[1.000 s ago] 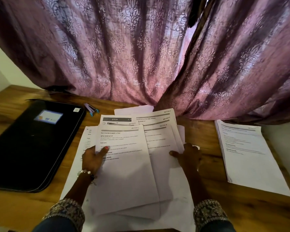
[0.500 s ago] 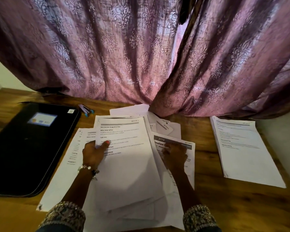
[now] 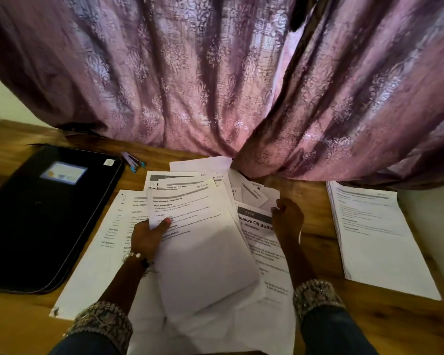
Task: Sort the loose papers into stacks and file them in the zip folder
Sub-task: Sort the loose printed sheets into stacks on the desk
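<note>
My left hand (image 3: 149, 233) pinches the limp, slippery loose papers (image 3: 203, 242) at their edge, my right hand (image 3: 287, 219) seemingly curled on another sheet's (image 3: 260, 226) corner.

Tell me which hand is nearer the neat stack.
Right. The right hand lies on the loose papers, just left of the neat stack; the left hand grips sheets farther left.

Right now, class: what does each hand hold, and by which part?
The left hand pinches the top sheets at their left edge, thumb on top. The right hand touches the loose papers; any grip cannot be told.
</note>
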